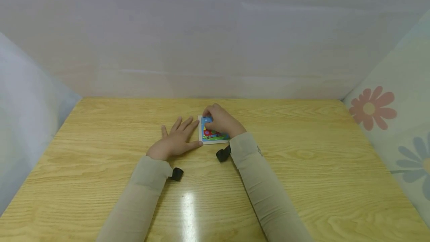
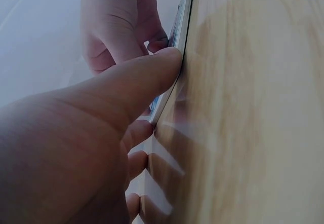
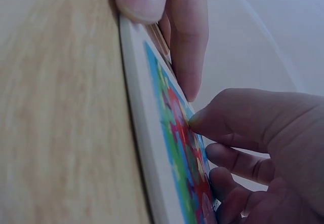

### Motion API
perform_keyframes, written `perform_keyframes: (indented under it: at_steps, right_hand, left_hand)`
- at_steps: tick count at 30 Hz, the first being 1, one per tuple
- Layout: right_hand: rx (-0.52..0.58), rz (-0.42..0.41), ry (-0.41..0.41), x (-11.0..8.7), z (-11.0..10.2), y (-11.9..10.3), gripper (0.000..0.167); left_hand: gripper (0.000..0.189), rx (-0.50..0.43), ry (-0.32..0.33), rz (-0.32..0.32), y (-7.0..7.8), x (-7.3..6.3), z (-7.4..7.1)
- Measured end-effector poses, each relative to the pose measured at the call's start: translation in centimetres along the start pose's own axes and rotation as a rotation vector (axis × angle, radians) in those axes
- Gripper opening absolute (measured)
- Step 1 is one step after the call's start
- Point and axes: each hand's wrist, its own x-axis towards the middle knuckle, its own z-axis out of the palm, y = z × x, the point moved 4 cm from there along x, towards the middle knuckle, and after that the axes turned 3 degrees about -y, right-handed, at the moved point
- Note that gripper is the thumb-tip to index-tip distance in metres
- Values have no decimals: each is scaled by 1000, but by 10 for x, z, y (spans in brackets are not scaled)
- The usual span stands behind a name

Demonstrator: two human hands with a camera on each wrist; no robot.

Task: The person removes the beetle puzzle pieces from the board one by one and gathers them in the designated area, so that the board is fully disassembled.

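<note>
Head view | left hand (image 1: pixel 174 143): spread fingers touched jigsaw board (image 1: pixel 215 142) mid-frame, likely to brace it | right hand (image 1: pixel 224 121): fingers were bent over it, couldn't tell if pinching

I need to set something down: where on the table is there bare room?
The table is bare from the right sleeve out to the flowered wall, and left of the left hand. It is crowded around the puzzle, under the right hand.

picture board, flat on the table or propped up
Flat: in the right wrist view, the picture board lies along the table, with only a thin dark line beneath its edge.
</note>
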Motion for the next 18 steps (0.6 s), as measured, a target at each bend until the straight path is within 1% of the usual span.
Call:
perform_keyframes:
  at_steps: [3, 10, 18]
  right_hand:
    - [3, -5, -4, -1, 0, -1, 33]
    - [125, -12, 25, -1, -3, 0, 32]
    - [166, -23, 36, -1, -3, 0, 30]
  left_hand:
    - [87, -7, 0, 0, 0, 0, 0]
    - [87, -2, -5, -6, 1, -1, -1]
    - [86, 4, -10, -9, 0, -3, -3]
